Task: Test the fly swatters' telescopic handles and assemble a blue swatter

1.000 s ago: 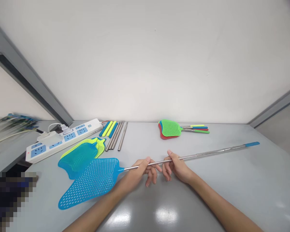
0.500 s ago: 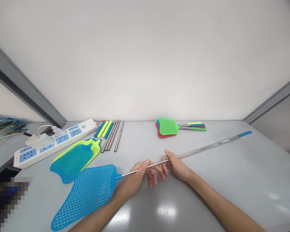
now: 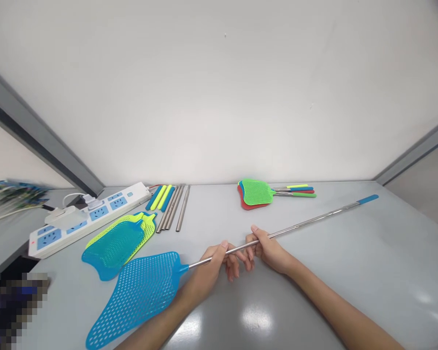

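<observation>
A blue fly swatter (image 3: 142,294) with a long, extended metal telescopic rod lies across both of my hands. Its perforated head points to the lower left, and its blue grip end reaches to the upper right. My left hand (image 3: 213,266) pinches the rod between thumb and fingers, not far from the head. Close beside it, my right hand (image 3: 268,249) grips the rod nearer its middle, thumb on top. The fingertips of the two hands almost meet below the rod.
Blue and yellow swatter heads (image 3: 113,248) lie stacked at the left. Behind them are coloured grip sleeves (image 3: 163,198), several metal rods (image 3: 173,209) and a white power strip (image 3: 91,218) with plugs. Several complete swatters (image 3: 257,192) are piled near the wall.
The whole view has shifted slightly, moving the table items a little rightward. Both hands keep their hold on the rod, with hardly any change in the swatter's pose.
</observation>
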